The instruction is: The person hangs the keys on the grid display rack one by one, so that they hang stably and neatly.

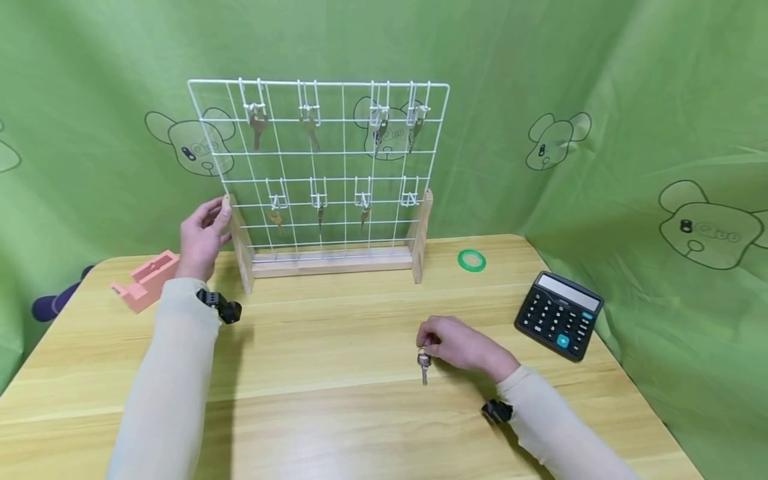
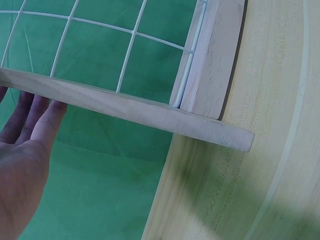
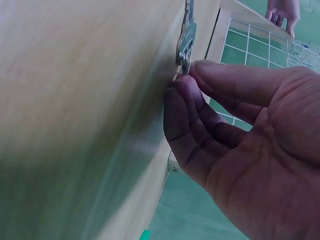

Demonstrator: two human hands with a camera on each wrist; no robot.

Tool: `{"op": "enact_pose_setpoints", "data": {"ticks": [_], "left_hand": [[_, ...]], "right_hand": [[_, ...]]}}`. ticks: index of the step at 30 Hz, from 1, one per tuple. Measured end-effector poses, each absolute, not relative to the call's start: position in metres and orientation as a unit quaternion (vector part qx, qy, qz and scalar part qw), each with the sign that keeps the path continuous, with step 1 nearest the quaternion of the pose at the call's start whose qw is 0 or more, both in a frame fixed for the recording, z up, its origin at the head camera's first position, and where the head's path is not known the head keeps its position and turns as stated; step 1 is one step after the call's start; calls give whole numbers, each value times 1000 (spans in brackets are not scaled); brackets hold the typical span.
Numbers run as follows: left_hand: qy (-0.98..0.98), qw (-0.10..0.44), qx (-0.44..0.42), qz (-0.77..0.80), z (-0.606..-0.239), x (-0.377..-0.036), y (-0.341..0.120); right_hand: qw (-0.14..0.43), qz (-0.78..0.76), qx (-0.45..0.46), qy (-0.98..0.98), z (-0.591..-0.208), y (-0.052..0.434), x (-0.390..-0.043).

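My right hand (image 1: 459,343) pinches a key (image 1: 424,363) by its ring between thumb and fingertips, low over the table, with the blade pointing toward me. In the right wrist view the key (image 3: 187,37) extends beyond the fingertips. A white wire grid rack (image 1: 327,153) stands on wooden legs at the back of the table. My left hand (image 1: 203,237) holds the upper end of its left wooden post (image 1: 241,247), and its fingers (image 2: 47,122) reach behind that post in the left wrist view. Keys hang from several hooks; the lower right hook (image 1: 410,199) bears none.
A pink tape dispenser (image 1: 147,283) sits by my left forearm. Right of the rack lies a green ring (image 1: 471,261), and farther right a black calculator (image 1: 559,315). Green curtain (image 1: 480,67) surrounds the table's back and right. Something purple (image 1: 57,303) shows past the left edge.
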State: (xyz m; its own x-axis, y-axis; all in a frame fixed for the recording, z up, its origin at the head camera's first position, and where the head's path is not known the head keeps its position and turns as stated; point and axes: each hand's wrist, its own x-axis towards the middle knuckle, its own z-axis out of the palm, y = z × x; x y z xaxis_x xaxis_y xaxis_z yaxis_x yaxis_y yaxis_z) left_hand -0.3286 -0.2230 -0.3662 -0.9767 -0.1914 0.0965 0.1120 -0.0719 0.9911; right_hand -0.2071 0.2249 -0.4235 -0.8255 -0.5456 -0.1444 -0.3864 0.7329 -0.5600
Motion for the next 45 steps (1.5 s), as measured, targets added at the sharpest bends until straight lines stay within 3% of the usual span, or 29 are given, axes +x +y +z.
{"op": "enact_pose_setpoints", "data": {"ticks": [14, 25, 45], "left_hand": [[-673, 108, 27, -731, -367, -329, -222], [-666, 106, 29, -738, -368, -330, -223], [-662, 103, 30, -742, -366, -328, -222]], "right_hand": [[123, -236, -247, 932, -427, 219, -207], [139, -258, -250, 923, -425, 224, -207], [91, -324, -269, 903, -417, 234, -206]]}}
